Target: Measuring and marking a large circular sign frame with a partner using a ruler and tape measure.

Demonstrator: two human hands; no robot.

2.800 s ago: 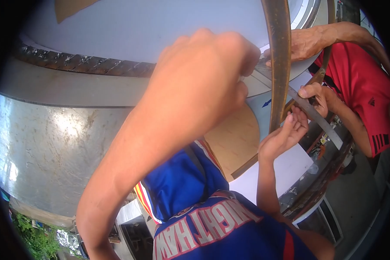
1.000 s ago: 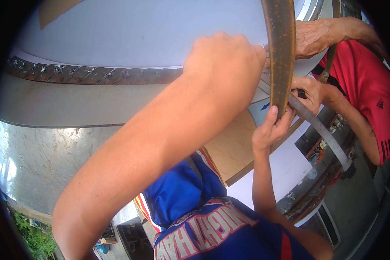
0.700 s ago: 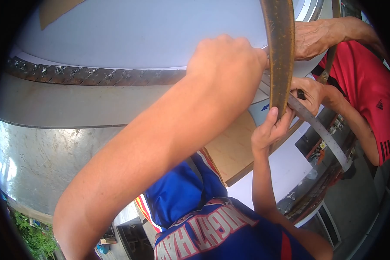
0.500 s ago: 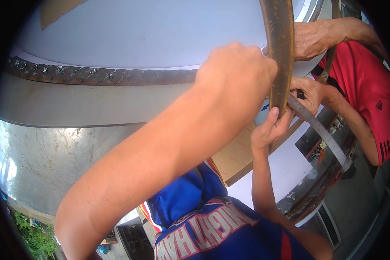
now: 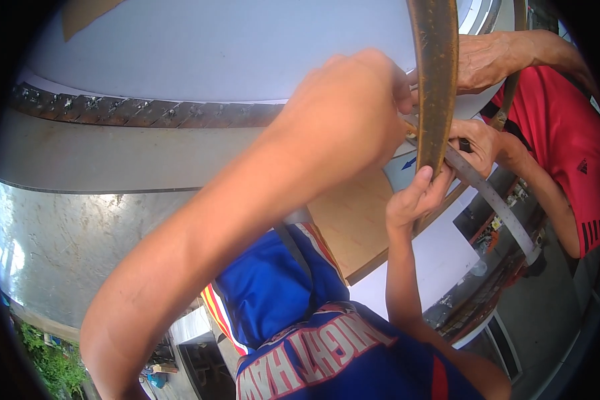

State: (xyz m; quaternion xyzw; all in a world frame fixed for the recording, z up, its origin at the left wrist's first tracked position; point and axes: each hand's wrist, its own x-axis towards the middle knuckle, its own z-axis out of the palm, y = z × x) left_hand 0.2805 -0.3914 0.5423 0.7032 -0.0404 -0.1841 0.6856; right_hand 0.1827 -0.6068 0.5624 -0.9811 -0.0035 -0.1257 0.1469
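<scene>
One rusty brown curved band [image 5: 435,87] stands upright at top right. Left hand [image 5: 343,117] closes beside it, grip hidden; right hand [image 5: 417,197] pinches its lower end. Left hand has shifted rightward.

Left hand [image 5: 343,110] fisted, right hand [image 5: 413,200] raised (fingers seemingly pinching).

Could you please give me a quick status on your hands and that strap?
Left hand closed beside the brown strap. Right hand pinching its lower end. Co-worker's hands grip the strap and a metal ruler alongside.
</scene>
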